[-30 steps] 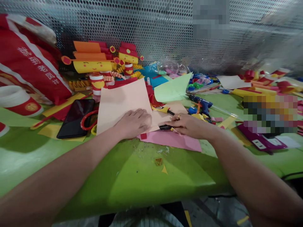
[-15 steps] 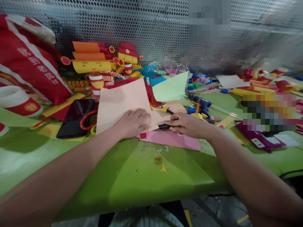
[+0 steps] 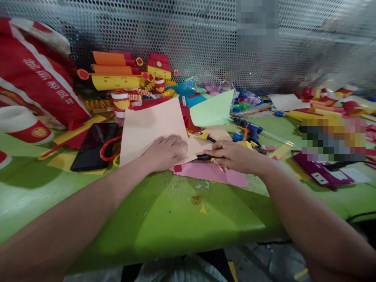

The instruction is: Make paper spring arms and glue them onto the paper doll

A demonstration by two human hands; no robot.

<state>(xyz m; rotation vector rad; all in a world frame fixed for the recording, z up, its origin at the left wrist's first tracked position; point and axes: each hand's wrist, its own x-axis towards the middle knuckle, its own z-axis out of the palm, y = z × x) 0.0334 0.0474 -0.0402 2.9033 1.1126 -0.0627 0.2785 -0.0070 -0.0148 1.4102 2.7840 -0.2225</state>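
My left hand (image 3: 169, 149) lies flat on a pale peach paper sheet (image 3: 152, 125), pressing its lower right part. My right hand (image 3: 229, 154), with a ring on one finger, has its fingers bent and drawn together beside a slim black object (image 3: 203, 157). What these fingers grip is hidden. A small curled strip of pale pink paper (image 3: 222, 167) shows just under them. A pink paper sheet (image 3: 211, 175) lies below both hands, with a small red piece (image 3: 178, 168) near its left end.
Left of the sheet are red-handled scissors (image 3: 107, 150), a black phone (image 3: 94, 147) and a paper cup (image 3: 23, 125). Paper figures (image 3: 116, 82) stand behind. To the right lie a blue glue gun (image 3: 249, 127) and a purple case (image 3: 321, 170). A perforated metal panel (image 3: 182, 35) closes the back.
Under my right fingers, the curled pale pink strip shows more clearly now. My left hand and the peach sheet have stayed in place.
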